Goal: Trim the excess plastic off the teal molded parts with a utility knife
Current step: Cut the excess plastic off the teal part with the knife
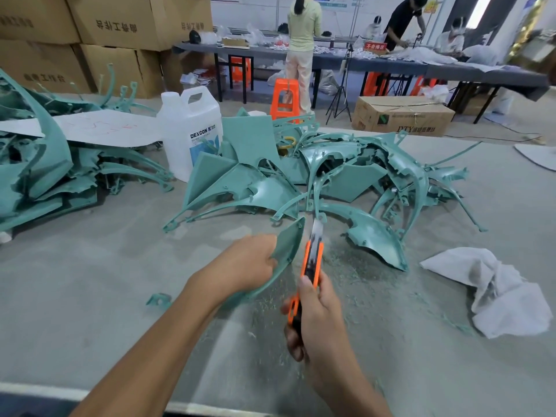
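My left hand (243,264) grips a curved teal molded part (288,245) just above the grey table, fingers curled over its left edge. My right hand (316,317) holds an orange and black utility knife (311,260). Its blade is extended and points away from me along the part's right edge. A heap of teal molded parts (331,173) lies behind the hands, and a second pile (45,170) sits at the left. Fine teal shavings (355,266) are scattered around the knife.
A white jug (192,127) stands between the two piles. A crumpled white cloth (505,290) lies at the right. A small teal offcut (159,299) is by my left forearm. People work at tables in the background, beside cardboard boxes (105,31) and orange stools (284,97).
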The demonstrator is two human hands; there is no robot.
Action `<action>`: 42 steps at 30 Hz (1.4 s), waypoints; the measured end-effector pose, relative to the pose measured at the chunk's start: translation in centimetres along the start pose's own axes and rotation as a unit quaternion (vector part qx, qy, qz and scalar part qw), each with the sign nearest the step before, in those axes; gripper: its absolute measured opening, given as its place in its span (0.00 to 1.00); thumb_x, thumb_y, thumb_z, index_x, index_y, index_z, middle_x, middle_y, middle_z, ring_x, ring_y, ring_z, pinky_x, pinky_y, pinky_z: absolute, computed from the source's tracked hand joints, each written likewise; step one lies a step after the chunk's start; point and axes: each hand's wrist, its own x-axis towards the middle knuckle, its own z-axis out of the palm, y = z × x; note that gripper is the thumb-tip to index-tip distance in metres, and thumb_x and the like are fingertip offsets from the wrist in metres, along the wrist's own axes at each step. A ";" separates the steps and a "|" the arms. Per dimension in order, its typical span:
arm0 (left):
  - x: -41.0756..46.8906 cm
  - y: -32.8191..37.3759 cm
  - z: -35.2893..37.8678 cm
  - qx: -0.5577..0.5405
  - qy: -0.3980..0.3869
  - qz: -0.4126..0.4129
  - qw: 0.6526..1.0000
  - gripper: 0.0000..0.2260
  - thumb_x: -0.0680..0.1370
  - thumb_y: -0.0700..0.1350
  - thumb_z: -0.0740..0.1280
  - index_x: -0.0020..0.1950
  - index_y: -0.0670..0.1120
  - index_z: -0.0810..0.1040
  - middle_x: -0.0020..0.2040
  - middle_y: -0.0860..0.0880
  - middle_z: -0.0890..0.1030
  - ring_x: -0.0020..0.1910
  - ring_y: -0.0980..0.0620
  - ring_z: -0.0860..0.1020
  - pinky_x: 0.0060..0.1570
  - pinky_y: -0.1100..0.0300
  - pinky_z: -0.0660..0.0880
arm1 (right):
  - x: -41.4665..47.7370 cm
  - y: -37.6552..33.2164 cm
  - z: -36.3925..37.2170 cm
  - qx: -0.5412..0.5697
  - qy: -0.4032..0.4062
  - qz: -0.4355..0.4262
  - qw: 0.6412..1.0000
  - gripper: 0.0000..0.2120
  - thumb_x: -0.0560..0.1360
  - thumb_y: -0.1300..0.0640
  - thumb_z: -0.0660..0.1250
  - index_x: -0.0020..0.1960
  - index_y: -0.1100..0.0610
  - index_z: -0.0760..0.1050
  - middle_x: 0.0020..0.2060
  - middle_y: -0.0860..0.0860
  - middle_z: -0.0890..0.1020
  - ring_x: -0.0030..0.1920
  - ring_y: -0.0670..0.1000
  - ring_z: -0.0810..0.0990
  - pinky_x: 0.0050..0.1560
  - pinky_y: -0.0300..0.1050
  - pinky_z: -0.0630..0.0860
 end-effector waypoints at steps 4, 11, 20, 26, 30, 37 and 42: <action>-0.2 0.2 0.0 0.008 -0.001 -0.010 1.000 0.07 0.81 0.43 0.62 0.44 0.45 0.68 0.41 0.46 0.75 0.39 0.47 0.74 0.39 0.52 0.71 | -0.2 0.6 0.1 -0.025 -0.033 0.036 0.999 0.10 0.85 0.51 0.55 0.48 0.44 0.72 0.30 0.49 0.77 0.21 0.48 0.66 0.21 0.34 0.59; -0.4 0.8 -0.3 -0.003 -0.028 -0.035 0.999 0.07 0.81 0.44 0.60 0.58 0.47 0.67 0.50 0.44 0.80 0.46 0.44 0.78 0.45 0.49 0.76 | -0.9 -2.5 -1.5 -0.032 -0.073 -0.149 0.986 0.09 0.83 0.47 0.59 0.61 0.36 0.73 0.33 0.52 0.79 0.27 0.52 0.74 0.24 0.43 0.71; -2.8 -2.0 1.2 -0.253 0.096 -0.035 0.962 0.09 0.80 0.51 0.69 0.59 0.55 0.80 0.50 0.61 0.84 0.48 0.62 0.81 0.53 0.57 0.78 | -0.1 1.4 -6.9 -0.280 0.041 -0.179 0.942 0.13 0.79 0.42 0.59 0.63 0.31 0.68 0.38 0.44 0.81 0.29 0.43 0.76 0.31 0.40 0.72; -3.2 -2.0 1.0 -0.280 0.054 0.008 0.958 0.15 0.82 0.48 0.67 0.36 0.61 0.79 0.28 0.60 0.77 0.27 0.62 0.73 0.32 0.64 0.67 | 2.1 -0.5 -6.4 -0.400 0.019 -0.219 0.890 0.19 0.78 0.35 0.55 0.68 0.29 0.68 0.32 0.39 0.78 0.28 0.41 0.76 0.29 0.36 0.69; -3.3 -2.0 0.9 -0.281 0.056 0.008 0.958 0.16 0.81 0.47 0.67 0.34 0.60 0.78 0.26 0.60 0.74 0.26 0.63 0.70 0.30 0.65 0.64 | 4.0 -0.8 -6.9 -0.405 0.057 -0.229 0.883 0.15 0.81 0.40 0.58 0.66 0.32 0.71 0.28 0.39 0.76 0.27 0.41 0.74 0.27 0.35 0.66; -3.0 -2.6 1.2 -0.305 0.034 -0.005 0.952 0.07 0.81 0.49 0.68 0.44 0.53 0.82 0.38 0.47 0.84 0.35 0.54 0.77 0.40 0.57 0.71 | 3.5 -0.1 -8.3 -0.398 0.039 -0.252 0.881 0.19 0.78 0.34 0.56 0.69 0.29 0.68 0.30 0.42 0.77 0.26 0.43 0.74 0.27 0.33 0.67; -3.0 -2.7 1.4 -0.289 0.057 -0.008 0.956 0.06 0.80 0.50 0.68 0.44 0.57 0.81 0.36 0.54 0.83 0.34 0.56 0.78 0.39 0.56 0.74 | 4.5 -0.4 -9.7 -0.390 0.044 -0.245 0.887 0.18 0.79 0.39 0.59 0.68 0.32 0.71 0.28 0.46 0.75 0.27 0.43 0.71 0.30 0.41 0.70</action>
